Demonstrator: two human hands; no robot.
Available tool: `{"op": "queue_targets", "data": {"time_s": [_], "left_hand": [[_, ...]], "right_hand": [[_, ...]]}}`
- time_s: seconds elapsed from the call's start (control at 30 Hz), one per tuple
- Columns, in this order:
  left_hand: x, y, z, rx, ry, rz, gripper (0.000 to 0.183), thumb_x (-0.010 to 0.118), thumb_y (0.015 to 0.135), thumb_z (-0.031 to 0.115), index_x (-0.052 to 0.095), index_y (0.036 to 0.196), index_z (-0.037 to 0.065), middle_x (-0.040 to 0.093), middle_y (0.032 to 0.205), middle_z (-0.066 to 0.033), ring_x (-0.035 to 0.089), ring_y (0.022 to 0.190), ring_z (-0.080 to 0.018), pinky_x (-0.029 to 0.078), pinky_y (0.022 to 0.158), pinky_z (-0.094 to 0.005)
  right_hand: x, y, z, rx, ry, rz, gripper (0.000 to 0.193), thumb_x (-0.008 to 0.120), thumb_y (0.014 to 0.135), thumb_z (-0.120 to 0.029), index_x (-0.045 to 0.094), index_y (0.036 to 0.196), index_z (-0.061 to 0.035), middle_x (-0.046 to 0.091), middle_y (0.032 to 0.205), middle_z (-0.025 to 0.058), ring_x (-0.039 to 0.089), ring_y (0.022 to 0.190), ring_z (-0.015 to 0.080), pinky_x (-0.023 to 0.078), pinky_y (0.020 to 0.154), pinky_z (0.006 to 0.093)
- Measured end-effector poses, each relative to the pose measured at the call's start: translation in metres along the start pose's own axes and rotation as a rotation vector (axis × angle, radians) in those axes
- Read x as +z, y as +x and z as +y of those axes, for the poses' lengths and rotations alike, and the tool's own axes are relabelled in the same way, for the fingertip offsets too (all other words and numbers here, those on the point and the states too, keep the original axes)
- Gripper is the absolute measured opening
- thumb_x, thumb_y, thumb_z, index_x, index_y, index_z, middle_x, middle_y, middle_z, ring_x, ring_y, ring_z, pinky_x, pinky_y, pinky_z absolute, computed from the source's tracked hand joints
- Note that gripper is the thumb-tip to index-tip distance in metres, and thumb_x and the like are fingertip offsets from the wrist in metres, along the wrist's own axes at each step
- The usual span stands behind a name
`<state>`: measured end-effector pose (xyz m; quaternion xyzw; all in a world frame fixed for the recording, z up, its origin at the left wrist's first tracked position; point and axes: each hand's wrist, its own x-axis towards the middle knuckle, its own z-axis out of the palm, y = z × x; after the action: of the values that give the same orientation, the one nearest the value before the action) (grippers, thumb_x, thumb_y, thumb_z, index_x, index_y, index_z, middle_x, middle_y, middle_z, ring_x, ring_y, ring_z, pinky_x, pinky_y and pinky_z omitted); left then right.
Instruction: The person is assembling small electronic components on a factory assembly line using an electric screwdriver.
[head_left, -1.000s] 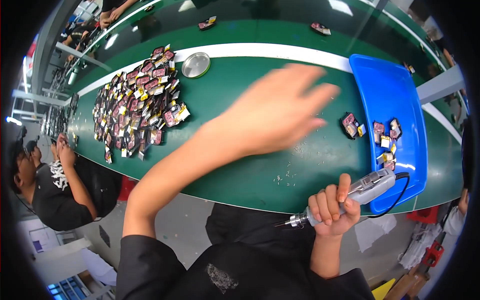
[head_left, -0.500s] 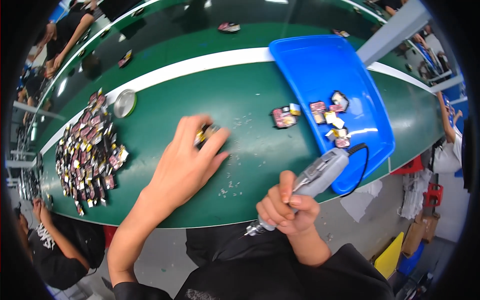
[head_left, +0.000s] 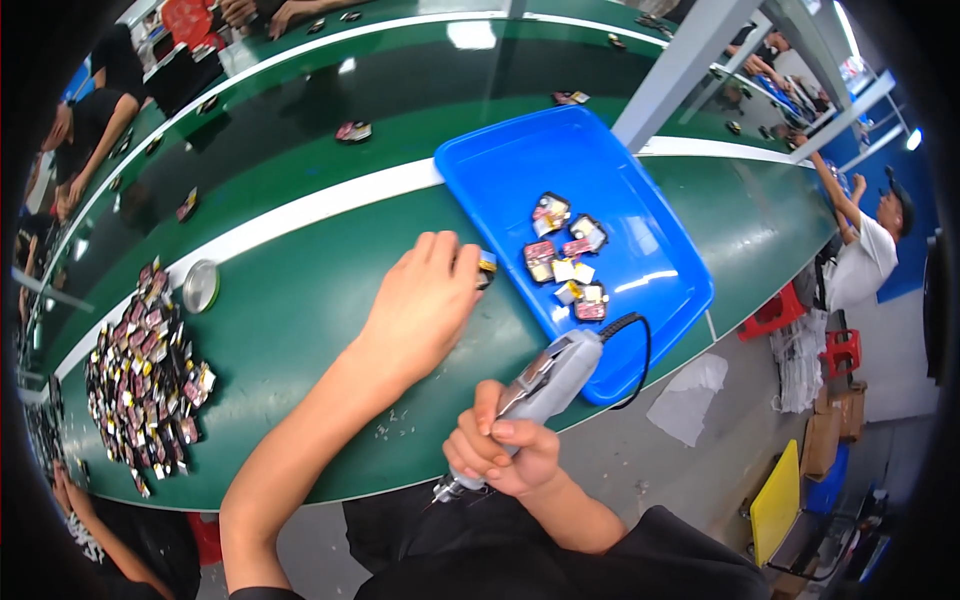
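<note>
My left hand reaches across the green tabletop to the left edge of the blue tray. Its fingers curl down over a small electronic module, black-cased with a yellow and silver part; most of it is hidden behind them. Nearer my body, my right hand is wrapped round a grey electric screwdriver, its bit pointing down and left, touching no module. Inside the tray lie several open modules with pinkish boards, along with small silver and yellow pieces.
A large heap of similar modules covers the table's left end, beside a round shallow tin. Tiny clear scraps lie near my left forearm. Beyond a white rail, more modules lie on a dark green belt. A grey post rises behind the tray.
My left hand has moved right to the tray's edge. One more module now lies in the tray's far left part. The view has shifted; my right hand still holds the electric screwdriver.
</note>
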<state>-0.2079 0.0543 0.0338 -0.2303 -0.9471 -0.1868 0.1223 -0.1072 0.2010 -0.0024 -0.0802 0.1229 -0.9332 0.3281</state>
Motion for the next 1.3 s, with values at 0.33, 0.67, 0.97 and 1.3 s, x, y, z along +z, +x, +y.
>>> {"op": "queue_targets", "data": {"time_s": [0.33, 0.67, 0.97, 1.3], "left_hand": [[0.015, 0.048, 0.017, -0.001, -0.08, 0.23, 0.054, 0.062, 0.087, 0.02, 0.044, 0.135, 0.004, 0.04, 0.135, -0.0266, 0.042, 0.123, -0.0451, 0.04, 0.1, -0.0478], [0.037, 0.046, 0.017, -0.136, -0.199, 0.057, 0.062, 0.051, 0.082, 0.005, 0.032, 0.14, -0.005, 0.022, 0.143, -0.0405, 0.015, 0.139, -0.0512, 0.025, 0.113, -0.0496], [0.045, 0.024, 0.027, -0.004, -0.285, 0.219, 0.056, 0.056, 0.083, 0.008, 0.038, 0.133, -0.008, 0.028, 0.139, -0.0406, 0.027, 0.134, -0.0525, 0.034, 0.109, -0.0481], [-0.034, -0.049, -0.058, -0.146, -0.228, 0.02, 0.013, 0.062, 0.082, 0.003, 0.065, 0.093, -0.002, 0.061, 0.095, -0.0139, 0.061, 0.087, -0.0324, 0.05, 0.075, -0.0398]], "right_hand": [[0.021, -0.03, -0.022, -0.1, -0.25, 0.027, 0.007, 0.052, 0.087, -0.013, 0.051, 0.091, -0.0067, 0.041, 0.054, 0.0007, 0.04, 0.044, 0.0118, 0.036, 0.056, 0.0308], [0.027, -0.04, -0.021, -0.114, -0.248, 0.077, 0.008, 0.053, 0.085, -0.013, 0.05, 0.088, -0.0054, 0.04, 0.052, 0.0008, 0.04, 0.043, 0.0117, 0.04, 0.055, 0.0305], [0.021, -0.032, -0.014, -0.125, -0.346, 0.09, 0.01, 0.055, 0.084, -0.013, 0.049, 0.088, -0.0045, 0.038, 0.052, 0.0006, 0.039, 0.042, 0.0122, 0.04, 0.053, 0.0314], [0.001, -0.014, -0.032, -0.155, -0.371, 0.079, 0.01, 0.053, 0.085, -0.011, 0.046, 0.088, -0.0053, 0.04, 0.053, 0.0014, 0.04, 0.044, 0.0125, 0.038, 0.051, 0.0305]]}}
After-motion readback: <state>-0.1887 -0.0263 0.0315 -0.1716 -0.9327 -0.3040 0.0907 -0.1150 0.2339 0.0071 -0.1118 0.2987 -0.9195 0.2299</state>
